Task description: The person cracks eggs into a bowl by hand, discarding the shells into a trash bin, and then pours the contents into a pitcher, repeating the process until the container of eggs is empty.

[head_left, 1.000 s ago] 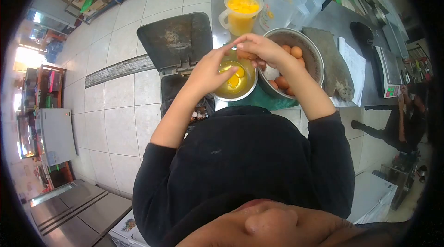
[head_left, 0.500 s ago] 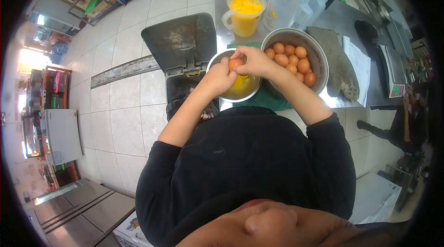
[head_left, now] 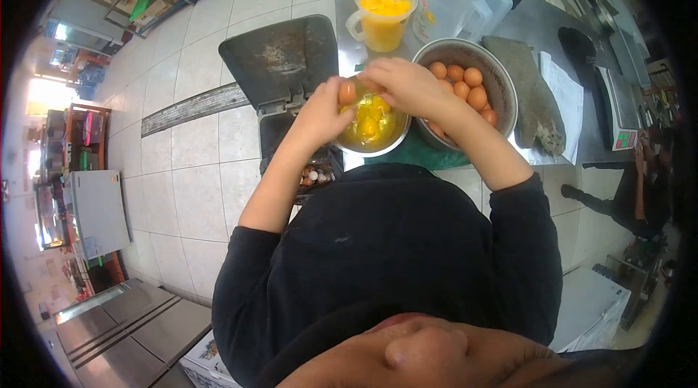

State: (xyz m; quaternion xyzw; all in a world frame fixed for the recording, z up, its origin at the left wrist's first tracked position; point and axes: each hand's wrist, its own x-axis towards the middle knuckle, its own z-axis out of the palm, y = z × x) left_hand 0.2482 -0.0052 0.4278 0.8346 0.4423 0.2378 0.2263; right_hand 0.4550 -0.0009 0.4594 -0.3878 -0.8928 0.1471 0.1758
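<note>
My left hand (head_left: 322, 113) is closed on a brown eggshell (head_left: 347, 92) at the left side of a metal bowl. Beneath both hands, this metal bowl (head_left: 404, 139) holds several raw yolks and egg white (head_left: 369, 126). My right hand (head_left: 411, 89) hovers over the bowl's far right side, its fingers curled and blurred; whether a piece of shell is in them is hidden. Close by my right wrist, a larger metal pot (head_left: 507, 90) contains several whole brown eggs (head_left: 461, 90).
Left of the bowl stands an open-lidded bin (head_left: 280, 61) with broken shells (head_left: 314, 176) inside. Behind are a jug of yolks (head_left: 384, 21) and translucent jugs (head_left: 443, 6). A grey cloth (head_left: 523, 90), papers (head_left: 561, 101) and a scale (head_left: 618, 115) lie right. Another person (head_left: 629, 199) stands far right.
My hands have moved apart over the bowl, the left one leftward with the shell. The egg's contents now show among the yolks in the bowl, and shells in the bin have come into view.
</note>
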